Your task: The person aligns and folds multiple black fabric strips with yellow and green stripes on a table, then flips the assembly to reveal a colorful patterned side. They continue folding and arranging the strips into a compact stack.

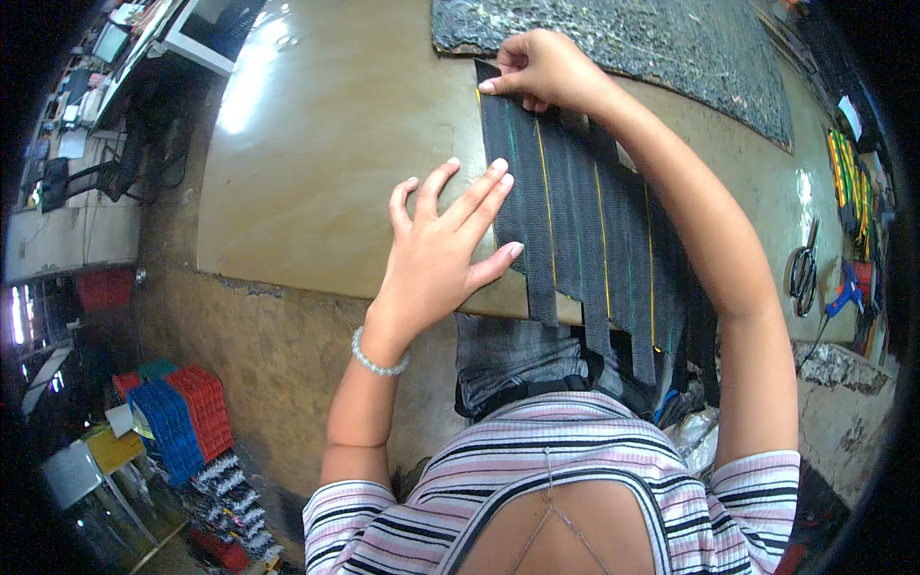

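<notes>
Black woven straps [565,211] with thin yellow and green lines run side by side down the table, their near ends hanging past its front edge at uneven lengths. At the far left corner of the straps, my right hand [546,72] pinches the end of the leftmost strap between thumb and fingers. Lower down, my left hand [441,235] is spread open over the table, its thumb and longest fingertips at the left edge of that strap. My right forearm passes over the right side of the straps and hides part of them.
A rough dark grey sheet [623,48] lies at the table's far side. Scissors [803,273] and a blue glue gun [845,289] rest at the right, near yellow, green and orange cords [848,187]. Blue and red woven pieces [182,422] are stacked at lower left.
</notes>
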The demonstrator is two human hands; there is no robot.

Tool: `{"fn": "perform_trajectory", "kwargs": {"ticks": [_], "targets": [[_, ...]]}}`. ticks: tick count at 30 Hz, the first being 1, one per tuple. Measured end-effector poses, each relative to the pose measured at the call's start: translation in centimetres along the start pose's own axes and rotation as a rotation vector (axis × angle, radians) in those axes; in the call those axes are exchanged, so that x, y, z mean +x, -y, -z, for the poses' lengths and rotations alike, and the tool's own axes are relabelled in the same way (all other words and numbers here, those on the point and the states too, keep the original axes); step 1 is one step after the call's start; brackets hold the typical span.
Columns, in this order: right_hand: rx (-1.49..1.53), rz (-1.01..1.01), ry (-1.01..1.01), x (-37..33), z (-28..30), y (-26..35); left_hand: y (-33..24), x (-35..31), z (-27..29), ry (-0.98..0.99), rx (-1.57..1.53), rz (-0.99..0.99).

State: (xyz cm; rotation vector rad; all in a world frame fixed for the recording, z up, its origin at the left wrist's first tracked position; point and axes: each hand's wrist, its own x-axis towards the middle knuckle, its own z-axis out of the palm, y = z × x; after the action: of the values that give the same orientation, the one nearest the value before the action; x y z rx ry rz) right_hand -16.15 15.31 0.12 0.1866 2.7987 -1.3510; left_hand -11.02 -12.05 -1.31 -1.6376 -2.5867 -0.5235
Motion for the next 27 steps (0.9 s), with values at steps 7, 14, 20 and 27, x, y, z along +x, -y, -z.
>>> {"fn": "perform_trajectory", "kwargs": {"ticks": [7,14,20,27], "targets": [[0.117,-0.011,-0.05,-0.3,-0.6,-0.3,0.8,1.9,0.5,-0.073,-0.18,0.088],[0.269,-0.025,0.05,-1.2,0.0,-0.4,-0.1,3.2,-1.1,-0.267,-0.073,0.157],[0.319,0.028,0.021,-2.1,0.2,-0.4,-0.6,2.8,-1.7,-0.375,-0.194,0.373],[-0.16,0.488,-0.13,-3.4,-0.7,0.7,-0.4,2.9,-1.8,-0.34,-0.146,0.368]]}}
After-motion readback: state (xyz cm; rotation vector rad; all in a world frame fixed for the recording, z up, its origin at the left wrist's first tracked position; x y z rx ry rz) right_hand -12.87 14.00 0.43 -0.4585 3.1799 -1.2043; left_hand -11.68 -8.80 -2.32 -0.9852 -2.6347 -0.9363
